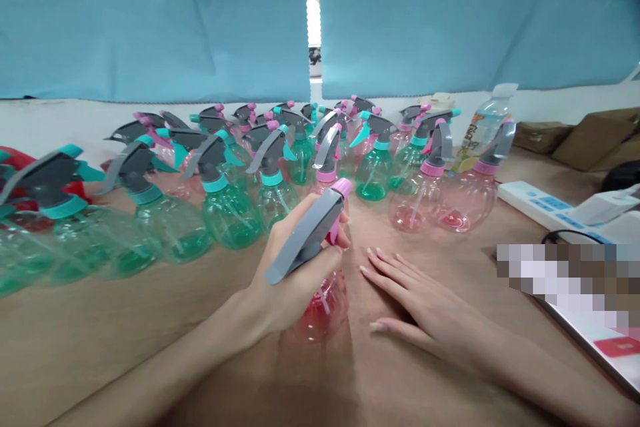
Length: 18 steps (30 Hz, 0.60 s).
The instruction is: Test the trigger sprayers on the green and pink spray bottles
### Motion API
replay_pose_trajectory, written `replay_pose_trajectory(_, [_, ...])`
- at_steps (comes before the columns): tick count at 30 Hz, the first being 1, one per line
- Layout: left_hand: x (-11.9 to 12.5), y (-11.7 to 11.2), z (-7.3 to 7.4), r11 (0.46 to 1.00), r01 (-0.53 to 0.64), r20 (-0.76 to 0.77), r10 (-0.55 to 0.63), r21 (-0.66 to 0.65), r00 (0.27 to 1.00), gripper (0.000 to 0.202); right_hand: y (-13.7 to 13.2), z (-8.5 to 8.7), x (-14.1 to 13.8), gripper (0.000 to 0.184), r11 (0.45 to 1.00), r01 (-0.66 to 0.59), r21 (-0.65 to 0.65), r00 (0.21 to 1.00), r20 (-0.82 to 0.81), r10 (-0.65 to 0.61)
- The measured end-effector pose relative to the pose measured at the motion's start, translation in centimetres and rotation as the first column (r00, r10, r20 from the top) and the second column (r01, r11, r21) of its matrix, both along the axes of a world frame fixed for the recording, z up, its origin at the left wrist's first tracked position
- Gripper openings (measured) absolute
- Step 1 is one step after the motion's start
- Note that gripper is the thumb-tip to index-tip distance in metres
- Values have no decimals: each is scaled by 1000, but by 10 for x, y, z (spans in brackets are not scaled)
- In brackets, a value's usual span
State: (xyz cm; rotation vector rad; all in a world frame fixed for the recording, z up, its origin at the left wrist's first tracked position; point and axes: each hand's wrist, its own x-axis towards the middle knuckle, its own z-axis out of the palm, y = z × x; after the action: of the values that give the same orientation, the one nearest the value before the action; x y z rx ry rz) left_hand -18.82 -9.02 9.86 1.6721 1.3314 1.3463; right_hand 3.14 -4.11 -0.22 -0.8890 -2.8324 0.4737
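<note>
My left hand (pixel 293 270) is wrapped round the neck of a pink spray bottle (pixel 323 313) with a grey and pink trigger head. The bottle stands near the middle of the table, its round see-through body partly behind my fingers. My right hand (pixel 430 300) lies palm down to the right of it, fingers stretched out and holding nothing. Just beyond my left hand is another pink spray bottle (pixel 327 177). Two more pink ones, a nearer spray bottle (pixel 413 203) and its neighbour (pixel 467 200), stand past my right hand.
Several green spray bottles (pixel 230 213) line the left side, with more green and pink ones behind. A labelled clear drink bottle (pixel 493 113) stands at the back right. A white power strip (pixel 545 207), cardboard boxes (pixel 595 140) and a partly blurred flat device (pixel 590 320) occupy the right.
</note>
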Motion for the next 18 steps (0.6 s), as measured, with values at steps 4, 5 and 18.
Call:
replay_pose_trajectory(4, [-3,2,-3,998,49,11,-49,-31,999,21,-1,-1,1,72,1000,4,4,1000,-4,-4])
replay_pose_trajectory(5, [-4,2,-3,997,71,16,-70,-38,997,25,-1,-1,2,72,1000,4,2,1000,-9,-4])
replay_pose_trajectory(18, [-4,2,-5,991,133,35,-133,0,991,43,1,-3,2,71,1000,-3,11,1000,-19,3])
